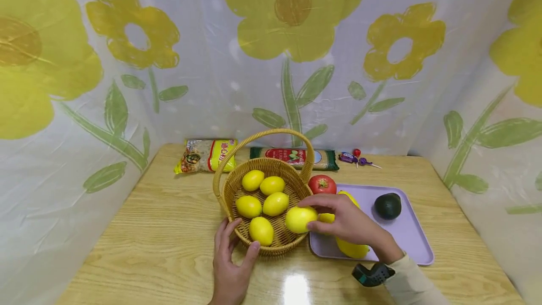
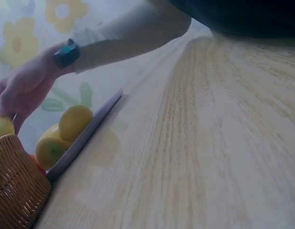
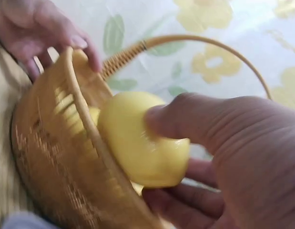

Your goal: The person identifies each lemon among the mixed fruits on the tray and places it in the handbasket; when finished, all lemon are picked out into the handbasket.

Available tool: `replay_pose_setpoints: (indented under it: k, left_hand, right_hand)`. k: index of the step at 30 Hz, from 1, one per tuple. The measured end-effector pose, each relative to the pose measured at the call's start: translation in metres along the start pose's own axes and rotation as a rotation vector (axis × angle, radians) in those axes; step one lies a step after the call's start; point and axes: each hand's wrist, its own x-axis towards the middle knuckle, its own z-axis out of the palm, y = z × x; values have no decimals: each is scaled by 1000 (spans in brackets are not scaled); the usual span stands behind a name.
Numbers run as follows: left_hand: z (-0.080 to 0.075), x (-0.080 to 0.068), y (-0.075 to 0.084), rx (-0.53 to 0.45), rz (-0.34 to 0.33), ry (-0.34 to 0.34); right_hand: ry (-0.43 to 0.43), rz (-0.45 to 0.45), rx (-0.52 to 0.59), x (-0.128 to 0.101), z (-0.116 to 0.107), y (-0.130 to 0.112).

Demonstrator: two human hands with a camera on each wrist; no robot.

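Note:
A woven wicker basket (image 1: 277,250) with a tall arched handle stands mid-table, several lemons (image 1: 249,206) lying apart on its floor. At the basket's near left side, my left hand (image 1: 232,269) holds the rim, fingers at the left and thumb at the front. Between thumb and fingers, my right hand (image 1: 353,220) pinches another lemon (image 3: 137,143) just inside the basket's right rim. Below that hand, partly hidden by it, yellow fruits (image 1: 354,250) lie on a lilac tray (image 1: 412,248). The left wrist view shows the lemon (image 2: 2,126) over the basket's edge.
A dark green avocado (image 1: 387,206) lies on the tray's right half. By its back left corner sits a red round fruit (image 1: 322,184). Along the back wall lie a yellow-ended food bag (image 1: 203,154), a green-ended noodle packet (image 1: 326,159) and lollipops (image 1: 349,157).

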Motion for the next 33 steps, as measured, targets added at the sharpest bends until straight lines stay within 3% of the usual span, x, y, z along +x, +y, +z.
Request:
replay_pose_setpoints:
  k: [3, 7, 11, 15, 19, 24, 28, 33]
  left_hand:
    - [1, 0, -1, -3, 3, 0]
    - [1, -1, -1, 8, -6, -8]
    - [1, -2, 1, 20, -18, -9]
    - [3, -1, 1, 11, -6, -1]
    - [4, 0, 0, -4, 6, 2]
    - [3, 0, 0, 7, 0, -5]
    - [1, 0, 0, 17, -8, -4]
    - [-1, 0, 1, 16, -12, -4]
  right_hand:
    - [-76, -16, -73, 18, 14, -6]
    - [-150, -45, -66, 34, 34, -14]
    - [-159, -45, 54, 40, 45, -21]
    - [-121, -26, 202, 33, 42, -19]
    - [-59, -10, 354, 10, 27, -3]
    - [12, 2, 495, -35, 2, 19]
    - [96, 29, 540, -73, -16, 31]
    - [183, 57, 492, -114, -33, 43]
